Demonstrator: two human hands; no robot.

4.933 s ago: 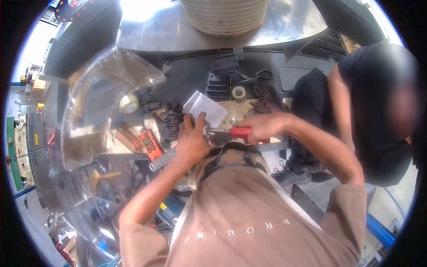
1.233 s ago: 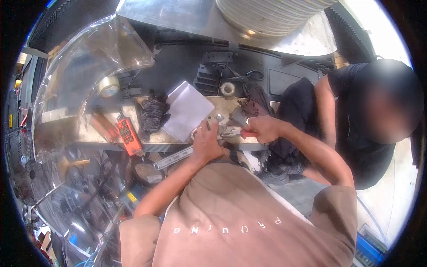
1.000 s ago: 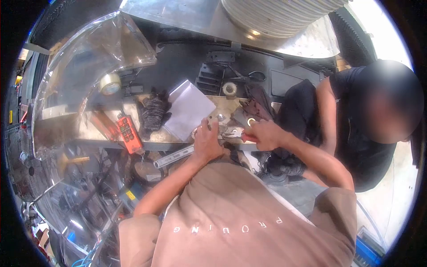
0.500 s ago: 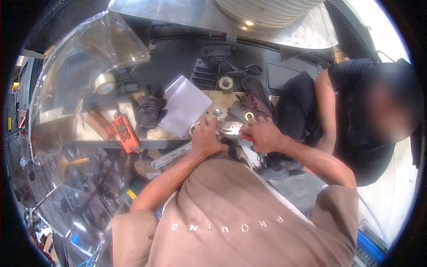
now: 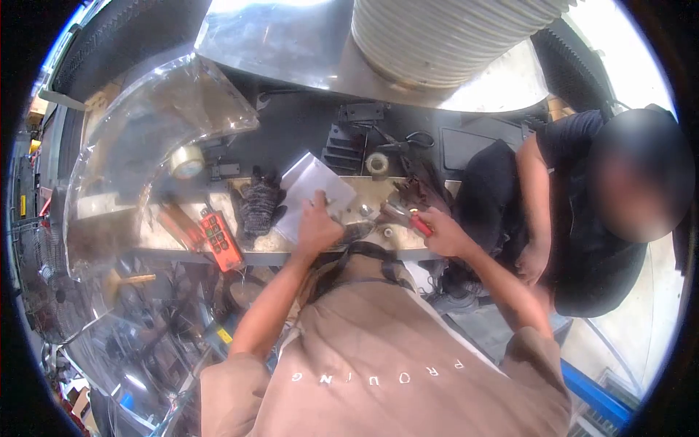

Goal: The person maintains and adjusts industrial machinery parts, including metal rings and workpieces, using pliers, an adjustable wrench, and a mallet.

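Observation:
My right hand is closed around the red handles of pliers, whose metal jaws point left over the bench edge. My left hand is above the lower part of a white sheet of paper. Its fingers are bent together, and whatever they hold is too small or hidden to name. Small metal round parts lie on the worktop between my hands; another small ring sits near the front edge. A dark brown cloth or glove lies just beyond the pliers.
Left of the paper lie a grey knitted glove and an orange remote control. Tape rolls and black-handled scissors are further back. A clear plastic sheet hangs at left. A co-worker sits close at right.
My left hand has moved left and away from the worktop parts to over the paper. My right hand has drawn the pliers slightly to the right. The camera view has tilted upward.

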